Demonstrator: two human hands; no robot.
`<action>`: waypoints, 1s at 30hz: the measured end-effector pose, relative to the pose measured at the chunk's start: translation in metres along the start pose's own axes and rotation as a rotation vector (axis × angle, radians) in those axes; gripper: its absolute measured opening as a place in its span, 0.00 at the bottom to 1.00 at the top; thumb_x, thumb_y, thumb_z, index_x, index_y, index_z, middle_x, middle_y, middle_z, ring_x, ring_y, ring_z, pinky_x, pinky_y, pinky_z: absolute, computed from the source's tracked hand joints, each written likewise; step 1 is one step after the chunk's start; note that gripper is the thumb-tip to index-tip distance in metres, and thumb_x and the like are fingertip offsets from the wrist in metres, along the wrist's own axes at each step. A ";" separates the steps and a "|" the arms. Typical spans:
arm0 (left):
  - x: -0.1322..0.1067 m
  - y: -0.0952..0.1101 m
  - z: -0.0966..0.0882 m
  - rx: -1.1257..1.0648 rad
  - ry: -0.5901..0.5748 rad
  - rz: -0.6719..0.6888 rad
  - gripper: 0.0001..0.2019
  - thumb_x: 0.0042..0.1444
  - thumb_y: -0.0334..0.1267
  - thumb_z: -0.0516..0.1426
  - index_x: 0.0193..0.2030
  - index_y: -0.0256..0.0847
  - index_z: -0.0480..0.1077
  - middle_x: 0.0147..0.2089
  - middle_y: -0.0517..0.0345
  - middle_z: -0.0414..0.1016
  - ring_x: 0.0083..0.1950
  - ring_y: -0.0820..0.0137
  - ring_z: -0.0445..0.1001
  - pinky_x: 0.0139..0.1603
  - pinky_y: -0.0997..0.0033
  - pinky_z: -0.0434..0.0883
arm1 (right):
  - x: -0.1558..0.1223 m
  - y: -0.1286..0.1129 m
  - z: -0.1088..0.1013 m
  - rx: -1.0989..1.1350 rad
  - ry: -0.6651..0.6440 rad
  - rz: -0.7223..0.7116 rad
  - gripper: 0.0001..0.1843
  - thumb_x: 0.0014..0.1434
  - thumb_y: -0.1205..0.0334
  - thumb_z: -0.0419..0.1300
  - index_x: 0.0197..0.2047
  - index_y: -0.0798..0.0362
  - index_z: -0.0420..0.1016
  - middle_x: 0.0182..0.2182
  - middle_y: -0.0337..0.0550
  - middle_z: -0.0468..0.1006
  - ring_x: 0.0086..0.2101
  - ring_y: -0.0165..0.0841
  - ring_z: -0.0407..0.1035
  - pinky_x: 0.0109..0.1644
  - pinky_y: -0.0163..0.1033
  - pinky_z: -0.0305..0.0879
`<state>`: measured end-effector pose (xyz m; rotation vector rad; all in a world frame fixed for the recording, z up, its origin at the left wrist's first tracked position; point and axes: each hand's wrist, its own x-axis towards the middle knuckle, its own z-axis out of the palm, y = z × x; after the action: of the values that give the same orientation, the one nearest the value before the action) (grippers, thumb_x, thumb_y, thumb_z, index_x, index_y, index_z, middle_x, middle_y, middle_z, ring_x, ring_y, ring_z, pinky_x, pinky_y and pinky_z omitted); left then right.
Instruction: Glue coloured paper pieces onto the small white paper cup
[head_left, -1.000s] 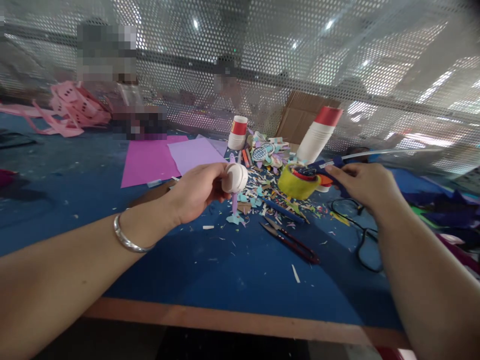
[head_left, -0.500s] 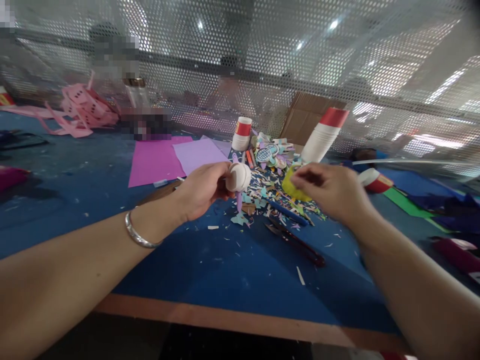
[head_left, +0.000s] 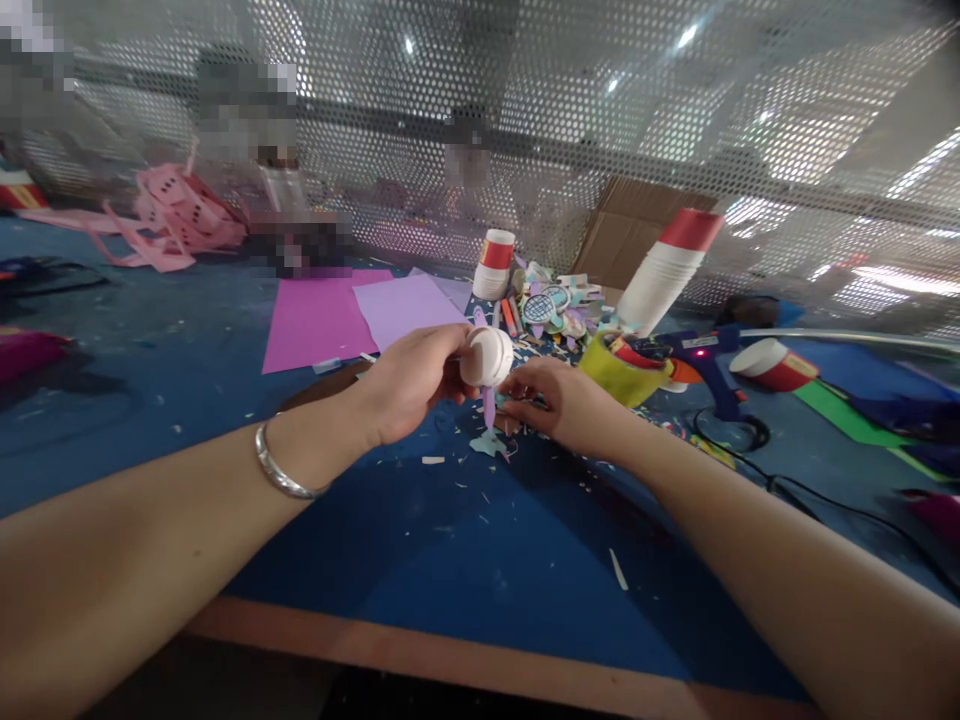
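Holding the white cup point(head_left: 487, 357) above the blue table point(head_left: 450, 560), the left hand point(head_left: 409, 380) stays clenched on it. The right hand point(head_left: 559, 400) has left the glue gun point(head_left: 709, 352), which now lies beside the yellow tape roll point(head_left: 621, 372), and touches the purple strip point(head_left: 489, 408) under the cup; if it pinches, I cannot tell.

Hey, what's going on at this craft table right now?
A person is doing paper craft at a blue table. Their left hand grips a white round piece with a purple paper strip hanging below it. The right hand has its fingertips at that strip. Paper scraps, a yellow tape roll, a blue glue gun and a stack of paper cups sit close by.
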<state>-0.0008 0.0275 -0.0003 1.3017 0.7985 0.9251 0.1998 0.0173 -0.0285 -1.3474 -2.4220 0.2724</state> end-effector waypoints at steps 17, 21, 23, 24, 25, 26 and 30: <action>0.002 -0.004 0.002 0.005 0.059 -0.040 0.08 0.56 0.36 0.51 0.29 0.37 0.68 0.27 0.57 0.69 0.25 0.74 0.65 0.26 0.71 0.60 | 0.000 0.003 0.005 0.048 0.058 0.010 0.05 0.59 0.58 0.59 0.34 0.48 0.72 0.35 0.45 0.76 0.40 0.40 0.68 0.45 0.47 0.65; 0.002 -0.004 0.004 0.028 0.108 -0.051 0.07 0.55 0.38 0.52 0.30 0.38 0.67 0.28 0.55 0.69 0.26 0.72 0.64 0.26 0.70 0.60 | -0.005 -0.002 -0.005 0.120 0.124 0.069 0.05 0.60 0.58 0.59 0.35 0.48 0.73 0.34 0.43 0.77 0.36 0.36 0.70 0.40 0.43 0.66; 0.002 -0.004 0.003 0.069 0.096 -0.026 0.06 0.54 0.36 0.52 0.30 0.38 0.66 0.28 0.55 0.69 0.27 0.72 0.64 0.26 0.71 0.60 | -0.010 -0.007 -0.015 0.162 0.177 0.106 0.06 0.62 0.57 0.58 0.35 0.48 0.74 0.31 0.40 0.77 0.32 0.33 0.69 0.36 0.42 0.65; 0.002 -0.005 0.003 0.097 0.081 -0.013 0.05 0.54 0.36 0.51 0.30 0.38 0.66 0.28 0.55 0.69 0.27 0.72 0.64 0.26 0.71 0.59 | -0.013 -0.009 -0.020 0.195 0.209 0.121 0.08 0.62 0.56 0.58 0.36 0.48 0.74 0.30 0.39 0.77 0.31 0.32 0.68 0.35 0.41 0.64; 0.002 -0.005 0.003 0.126 0.066 0.002 0.05 0.53 0.35 0.50 0.29 0.39 0.65 0.28 0.55 0.69 0.27 0.72 0.64 0.26 0.72 0.59 | -0.016 -0.012 -0.025 0.262 0.256 0.139 0.08 0.61 0.54 0.59 0.35 0.49 0.75 0.29 0.39 0.76 0.30 0.32 0.68 0.35 0.40 0.64; 0.002 -0.006 0.003 0.156 0.050 0.016 0.05 0.53 0.34 0.50 0.30 0.39 0.65 0.28 0.56 0.68 0.28 0.72 0.64 0.26 0.72 0.60 | -0.018 -0.014 -0.029 0.353 0.291 0.148 0.09 0.61 0.53 0.60 0.35 0.49 0.75 0.29 0.38 0.76 0.30 0.31 0.67 0.35 0.40 0.64; 0.000 -0.007 0.004 0.280 0.013 0.059 0.06 0.54 0.33 0.48 0.30 0.39 0.64 0.28 0.57 0.68 0.28 0.72 0.65 0.28 0.71 0.61 | -0.025 -0.024 -0.035 0.770 0.339 0.149 0.12 0.55 0.51 0.67 0.34 0.51 0.77 0.28 0.37 0.74 0.30 0.29 0.66 0.35 0.38 0.63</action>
<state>0.0034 0.0259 -0.0067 1.5706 0.9284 0.8903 0.2073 -0.0170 0.0061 -1.0889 -1.6624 0.8360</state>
